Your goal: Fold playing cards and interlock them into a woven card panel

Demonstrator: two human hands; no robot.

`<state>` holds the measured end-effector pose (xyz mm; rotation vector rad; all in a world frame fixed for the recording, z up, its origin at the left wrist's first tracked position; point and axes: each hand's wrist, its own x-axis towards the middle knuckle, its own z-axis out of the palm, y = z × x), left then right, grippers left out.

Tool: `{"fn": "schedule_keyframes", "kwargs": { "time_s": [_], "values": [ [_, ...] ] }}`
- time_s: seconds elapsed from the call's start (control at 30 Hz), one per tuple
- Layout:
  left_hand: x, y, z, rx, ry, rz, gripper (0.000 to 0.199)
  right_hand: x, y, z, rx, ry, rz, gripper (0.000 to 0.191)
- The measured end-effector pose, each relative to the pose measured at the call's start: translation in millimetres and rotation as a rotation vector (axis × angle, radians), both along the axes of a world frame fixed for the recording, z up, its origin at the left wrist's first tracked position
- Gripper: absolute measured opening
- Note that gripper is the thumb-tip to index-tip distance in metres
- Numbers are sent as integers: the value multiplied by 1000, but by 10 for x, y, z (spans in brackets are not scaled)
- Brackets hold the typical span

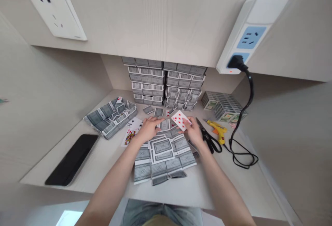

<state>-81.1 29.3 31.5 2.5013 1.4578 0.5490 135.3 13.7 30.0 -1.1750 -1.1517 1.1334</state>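
Observation:
A playing card with red diamonds (180,119) is held face up between the thumb and fingers of my right hand (193,129). My left hand (150,128) rests over the back edge of a flat sheet of joined grey-backed cards (162,146), its fingers apart and pointing right. Whether a fingertip presses on a card there is too small to tell. Face-up cards (129,137) lie left of my left hand, partly under the wrist. A few loose cards (158,112) are spread behind both hands.
Stacked card-built blocks (149,79) stand at the back. An open card-made box (111,117) and a black phone (72,159) are at left. Black scissors (211,141), a yellow glue gun (219,129), its black cable and boxed card decks (224,105) are at right. A power strip (252,32) hangs above.

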Motion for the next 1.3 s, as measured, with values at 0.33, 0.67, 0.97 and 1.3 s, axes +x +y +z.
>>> {"fn": "schedule_keyframes", "kwargs": {
  "time_s": [0.33, 0.67, 0.97, 1.3],
  "values": [
    [-25, 38, -77, 29, -8, -30, 49, 107, 63, -330, -24, -160, 81, 29],
    [-15, 29, -62, 23, 7, -53, 47, 145, 101, -434, 0, -303, 56, 25],
    [37, 7, -76, 42, -20, -63, 48, 156, 95, -440, 117, -392, -10, 22],
    [52, 1, -72, 19, -8, -42, 50, 215, 111, -387, 159, -520, 103, 20]
  ]
}}
